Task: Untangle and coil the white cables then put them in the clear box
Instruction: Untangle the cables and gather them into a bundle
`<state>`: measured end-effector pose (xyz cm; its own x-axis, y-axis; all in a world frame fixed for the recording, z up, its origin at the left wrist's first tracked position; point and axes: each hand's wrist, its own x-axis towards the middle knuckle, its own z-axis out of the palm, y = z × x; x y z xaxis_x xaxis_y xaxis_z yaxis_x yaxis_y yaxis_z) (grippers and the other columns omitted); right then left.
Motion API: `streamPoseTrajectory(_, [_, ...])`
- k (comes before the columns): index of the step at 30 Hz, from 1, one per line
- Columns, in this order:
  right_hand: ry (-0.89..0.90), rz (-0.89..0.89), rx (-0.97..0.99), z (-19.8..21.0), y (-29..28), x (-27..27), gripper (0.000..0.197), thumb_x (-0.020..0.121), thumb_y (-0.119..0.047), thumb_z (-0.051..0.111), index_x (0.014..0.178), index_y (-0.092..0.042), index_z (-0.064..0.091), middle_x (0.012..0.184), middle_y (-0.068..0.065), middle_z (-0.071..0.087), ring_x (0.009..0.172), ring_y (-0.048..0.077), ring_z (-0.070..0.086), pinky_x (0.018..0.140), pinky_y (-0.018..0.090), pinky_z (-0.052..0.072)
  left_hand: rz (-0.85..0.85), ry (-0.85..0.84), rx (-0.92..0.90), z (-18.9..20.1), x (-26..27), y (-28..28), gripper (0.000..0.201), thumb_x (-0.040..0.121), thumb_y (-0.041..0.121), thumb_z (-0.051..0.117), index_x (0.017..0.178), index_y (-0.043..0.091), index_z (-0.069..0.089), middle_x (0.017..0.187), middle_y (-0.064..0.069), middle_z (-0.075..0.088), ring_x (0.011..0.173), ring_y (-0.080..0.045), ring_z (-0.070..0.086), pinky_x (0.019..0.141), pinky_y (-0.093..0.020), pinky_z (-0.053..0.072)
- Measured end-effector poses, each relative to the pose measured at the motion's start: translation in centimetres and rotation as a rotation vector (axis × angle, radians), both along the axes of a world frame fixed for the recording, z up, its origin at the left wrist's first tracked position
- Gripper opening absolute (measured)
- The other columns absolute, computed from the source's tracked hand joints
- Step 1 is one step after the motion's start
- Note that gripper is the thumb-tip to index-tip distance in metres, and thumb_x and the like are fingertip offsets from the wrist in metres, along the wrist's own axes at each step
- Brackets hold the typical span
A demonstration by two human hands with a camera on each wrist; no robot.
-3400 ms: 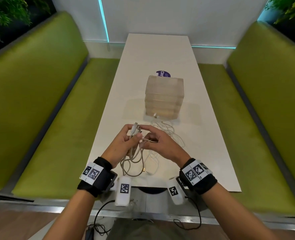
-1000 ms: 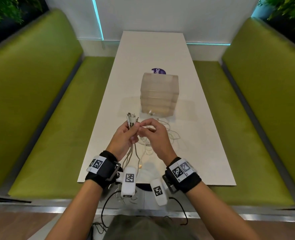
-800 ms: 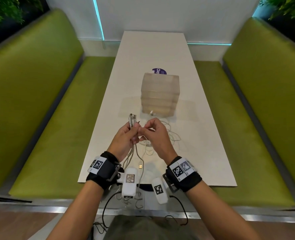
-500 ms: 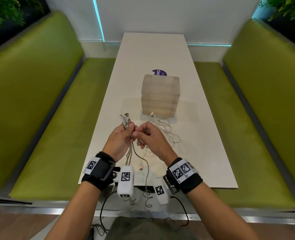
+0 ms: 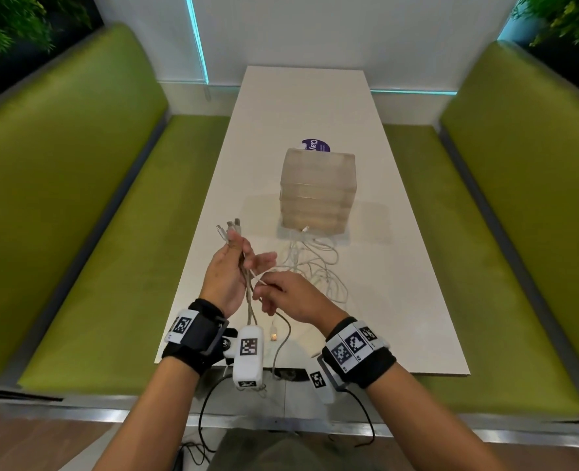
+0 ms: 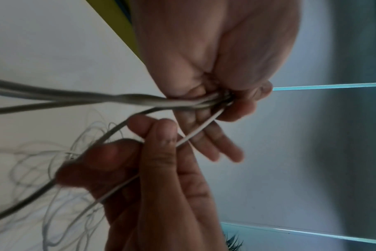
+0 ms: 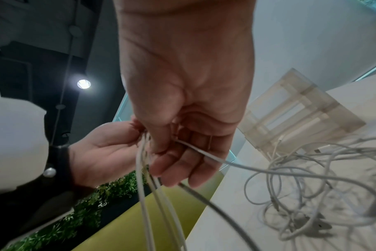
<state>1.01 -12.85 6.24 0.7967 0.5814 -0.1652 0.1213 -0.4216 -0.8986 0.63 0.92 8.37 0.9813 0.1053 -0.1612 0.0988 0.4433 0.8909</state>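
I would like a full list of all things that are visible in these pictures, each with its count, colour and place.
cable bundle: several cables, white-grey, gripped in the left hand, plug ends sticking up above it, tails hanging over the table's near edge
single cable: one, white, running from the left hand's grip to the right hand's pinch
tangled cables: loose heap, white, on the table in front of the clear box
clear box: one, translucent, mid-table
sticker: one, purple, on the table behind the box
table: one, white, centre
benches: two, green, either side
plants: green, top corners
wrist cameras: two, white
left hand: one
right hand: one
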Motion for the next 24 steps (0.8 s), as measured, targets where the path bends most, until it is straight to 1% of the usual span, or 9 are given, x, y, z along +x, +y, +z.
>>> streamPoseTrajectory(1, [0.013, -0.007, -0.013, -0.2, -0.2, 0.0, 0.019, 0.095, -0.022, 0.052, 0.084, -0.008, 0.06, 0.067, 0.0, 0.065, 0.063, 0.013, 0.062, 0.069, 0.025, 0.049, 0.024, 0.012, -0.01, 0.2, 0.0, 0.1, 0.044, 0.098, 0.047, 0.031, 0.072, 0.015, 0.044, 0.047, 0.005, 0.035, 0.053, -0.014, 0.058, 0.06, -0.028, 0.056])
streamPoseTrajectory(3, [0.005, 0.005, -0.08, -0.7, -1.1, 0.2, 0.02, 0.095, -0.028, 0.052, 0.084, -0.012, 0.059, 0.067, -0.005, 0.064, 0.064, 0.007, 0.059, 0.069, 0.023, 0.045, 0.076, 0.022, -0.051, 0.7, 0.3, 0.8, 0.044, 0.098, 0.05, 0.032, 0.07, 0.017, 0.041, 0.047, 0.008, 0.03, 0.038, -0.007, 0.035, 0.04, -0.019, 0.037])
streamPoseTrajectory(5, [-0.028, 0.026, -0.162, -1.5, -2.5, 1.0, 0.023, 0.096, -0.029, 0.049, 0.081, -0.016, 0.061, 0.068, -0.006, 0.062, 0.066, 0.004, 0.056, 0.069, 0.022, 0.042, 0.114, 0.007, -0.086, 1.3, 0.7, 2.2, 0.044, 0.098, 0.05, 0.031, 0.069, 0.018, 0.039, 0.047, 0.009, 0.03, 0.036, -0.004, 0.024, 0.035, -0.017, 0.021])
streamPoseTrajectory(7, [-0.054, -0.004, -0.199, -2.5, -4.1, 2.1, 0.025, 0.097, -0.026, 0.048, 0.075, -0.02, 0.059, 0.07, -0.003, 0.061, 0.068, 0.008, 0.055, 0.07, 0.025, 0.041, 0.155, -0.026, -0.09, 1.8, 0.9, 3.7, 0.045, 0.099, 0.05, 0.029, 0.069, 0.018, 0.038, 0.048, 0.01, 0.029, 0.037, -0.003, 0.021, 0.036, -0.018, 0.016])
streamPoseTrajectory(11, [-0.106, -0.105, -0.266, -3.5, -6.4, 4.6, 0.023, 0.096, -0.023, 0.049, 0.074, -0.02, 0.058, 0.07, -0.005, 0.059, 0.065, 0.01, 0.053, 0.066, 0.029, 0.043, 0.266, -0.043, -0.086, 2.3, 0.8, 5.8, 0.045, 0.098, 0.051, 0.03, 0.068, 0.019, 0.04, 0.049, 0.01, 0.027, 0.04, -0.005, 0.019, 0.039, -0.02, 0.015])
streamPoseTrajectory(15, [-0.163, -0.262, -0.307, -4.2, -8.9, 6.8, 0.026, 0.095, -0.021, 0.049, 0.072, -0.022, 0.06, 0.069, -0.006, 0.059, 0.068, 0.015, 0.054, 0.07, 0.033, 0.043, 0.335, -0.057, -0.137, 2.7, 0.5, 7.5, 0.045, 0.097, 0.053, 0.033, 0.066, 0.021, 0.042, 0.052, 0.01, 0.026, 0.044, -0.006, 0.018, 0.042, -0.021, 0.014])
streamPoseTrajectory(19, [-0.161, -0.396, -0.112, -3.1, -8.9, 7.0, 0.028, 0.096, -0.019, 0.046, 0.077, -0.016, 0.066, 0.065, -0.005, 0.055, 0.064, 0.011, 0.053, 0.062, 0.025, 0.04, 0.309, -0.044, 0.008, 1.4, 0.5, 6.8, 0.026, 0.099, 0.029, 0.045, 0.075, 0.02, 0.043, 0.053, 0.011, 0.03, 0.045, -0.004, 0.023, 0.041, -0.018, 0.02])
streamPoseTrajectory(21, [-0.149, -0.385, -0.012, -2.1, -7.8, 6.6, 0.029, 0.097, -0.015, 0.044, 0.079, -0.013, 0.066, 0.064, -0.005, 0.054, 0.062, 0.007, 0.056, 0.062, 0.027, 0.043, 0.243, -0.011, 0.11, 0.1, 0.7, 5.2, 0.021, 0.098, 0.018, 0.049, 0.078, 0.02, 0.044, 0.051, 0.014, 0.032, 0.043, -0.002, 0.027, 0.041, -0.016, 0.024])
streamPoseTrajectory(24, [-0.119, -0.341, 0.139, -1.2, -6.0, 6.3, 0.028, 0.095, -0.015, 0.044, 0.079, -0.014, 0.067, 0.061, -0.008, 0.05, 0.062, 0.013, 0.057, 0.066, 0.031, 0.044, 0.115, 0.036, 0.285, -1.9, 1.0, 2.8, 0.01, 0.094, 0.017, 0.057, 0.084, 0.021, 0.055, 0.055, 0.013, 0.037, 0.046, -0.003, 0.032, 0.048, -0.02, 0.029])
